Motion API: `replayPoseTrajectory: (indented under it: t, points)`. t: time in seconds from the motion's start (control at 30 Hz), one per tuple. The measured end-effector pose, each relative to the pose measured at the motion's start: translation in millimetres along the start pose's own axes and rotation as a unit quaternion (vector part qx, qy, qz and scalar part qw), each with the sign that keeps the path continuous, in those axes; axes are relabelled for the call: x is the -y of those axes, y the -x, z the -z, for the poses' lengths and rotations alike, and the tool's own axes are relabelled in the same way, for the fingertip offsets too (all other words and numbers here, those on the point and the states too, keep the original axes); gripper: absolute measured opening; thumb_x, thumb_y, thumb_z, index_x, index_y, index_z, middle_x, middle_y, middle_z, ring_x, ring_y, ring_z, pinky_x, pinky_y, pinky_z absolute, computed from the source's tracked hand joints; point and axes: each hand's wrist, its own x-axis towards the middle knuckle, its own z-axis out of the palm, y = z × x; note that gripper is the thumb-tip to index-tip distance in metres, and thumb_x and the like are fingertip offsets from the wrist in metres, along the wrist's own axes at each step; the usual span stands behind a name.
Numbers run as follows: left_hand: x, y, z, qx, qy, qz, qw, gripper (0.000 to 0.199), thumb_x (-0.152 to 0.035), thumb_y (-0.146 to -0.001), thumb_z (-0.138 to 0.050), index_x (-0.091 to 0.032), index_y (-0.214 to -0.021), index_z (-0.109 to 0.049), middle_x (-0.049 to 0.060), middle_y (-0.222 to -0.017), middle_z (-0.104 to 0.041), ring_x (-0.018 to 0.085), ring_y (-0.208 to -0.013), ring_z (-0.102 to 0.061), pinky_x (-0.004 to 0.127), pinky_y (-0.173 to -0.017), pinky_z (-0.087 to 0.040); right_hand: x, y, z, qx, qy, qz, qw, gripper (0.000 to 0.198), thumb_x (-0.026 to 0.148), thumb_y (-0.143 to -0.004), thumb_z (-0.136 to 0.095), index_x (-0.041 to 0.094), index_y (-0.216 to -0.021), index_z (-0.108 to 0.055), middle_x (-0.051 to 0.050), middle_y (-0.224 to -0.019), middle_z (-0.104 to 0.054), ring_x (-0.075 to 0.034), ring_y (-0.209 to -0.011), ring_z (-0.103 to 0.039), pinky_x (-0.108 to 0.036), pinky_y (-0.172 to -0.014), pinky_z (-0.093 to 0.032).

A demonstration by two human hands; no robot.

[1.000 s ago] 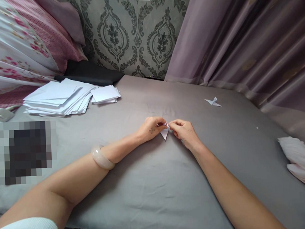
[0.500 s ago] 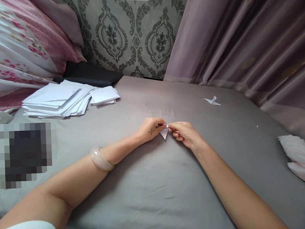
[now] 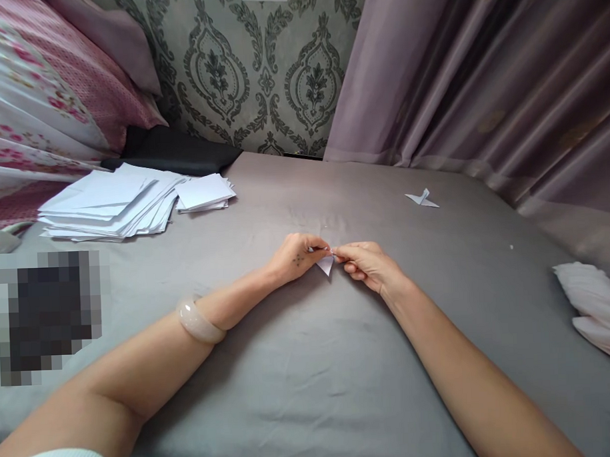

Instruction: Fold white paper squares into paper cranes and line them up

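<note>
A person leaned both bare forearms over a bed-like surface spread with a grey sheet (image 3: 300, 388), working on a small folded paper (image 3: 327, 264) at the centre of the view, held between the hands just above the cloth. The left hand (image 3: 296, 257) pinched it between thumb and fingers, leaving a pointed white corner hanging below. The right hand (image 3: 369, 263) had its thumb and forefinger pressed together on the paper's right end, its other fingers curled under. The step in hand appeared to be shaping a small fold at that end, though the fingertips hid the crease itself. The next move seemed to call for a steady left grip and a firm, careful right-hand pinch, since paper so small could crumple or tear. Well apart, toward the far right, lay a winged paper piece (image 3: 423, 200); toward the far left sat a large paper stack (image 3: 96, 202).
</note>
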Motion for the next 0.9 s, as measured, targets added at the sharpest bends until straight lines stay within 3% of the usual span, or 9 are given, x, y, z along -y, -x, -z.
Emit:
replayPoseTrajectory:
  t: [0.17, 0.37, 0.67, 0.9]
  points:
    - [0.9, -0.7, -0.5, 0.002, 0.025, 0.003, 1.0, 0.02, -0.027, -0.084, -0.055, -0.017, -0.083, -0.072, 0.002, -0.075, -0.071, 0.012, -0.067, -0.06, 0.02, -0.062, -0.044, -3.1, -3.5, 0.7, -0.003, 0.017, 0.009, 1.0, 0.014, 0.018, -0.069, -0.064, 0.014, -0.057, -0.057, 0.004, -0.05, -0.049, -0.001, -0.038, -0.034, -0.014, -0.03, -0.018]
    - [2.4, -1.3, -2.3, 0.007, -0.014, 0.01, 1.0, 0.021, -0.031, -0.084, -0.057, -0.016, -0.085, -0.072, 0.001, -0.072, -0.068, 0.011, -0.064, -0.056, 0.021, -0.062, -0.042, -4.7, -3.0, -1.8, -0.01, 0.011, 0.015, 1.0, 0.018, 0.019, -0.069, -0.064, 0.015, -0.054, -0.055, 0.004, -0.051, -0.05, -0.001, -0.037, -0.033, -0.015, -0.03, -0.018]
    - [4.1, -1.1, -2.6, -0.003, 0.029, 0.005, 1.0, 0.023, -0.032, -0.083, -0.057, -0.016, -0.084, -0.074, 0.001, -0.067, -0.067, 0.01, -0.06, -0.054, 0.02, -0.058, -0.041, -2.2, -2.3, 2.6, 0.004, -0.014, 0.014, 1.0, 0.013, 0.017, -0.07, -0.064, 0.012, -0.059, -0.059, 0.002, -0.056, -0.055, -0.001, -0.039, -0.035, -0.014, -0.03, -0.019]
    - [7.7, -2.2, -5.1, -0.06, 0.012, 0.007, 0.998, 0.02, -0.032, -0.082, -0.058, -0.017, -0.08, -0.072, 0.0, -0.071, -0.068, 0.01, -0.061, -0.054, 0.02, -0.06, -0.042, -4.9, -5.6, 3.4, -0.016, -0.048, 0.03, 0.998, 0.015, 0.021, -0.071, -0.064, 0.014, -0.06, -0.056, 0.002, -0.059, -0.055, -0.001, -0.04, -0.036, -0.014, -0.03, -0.019]
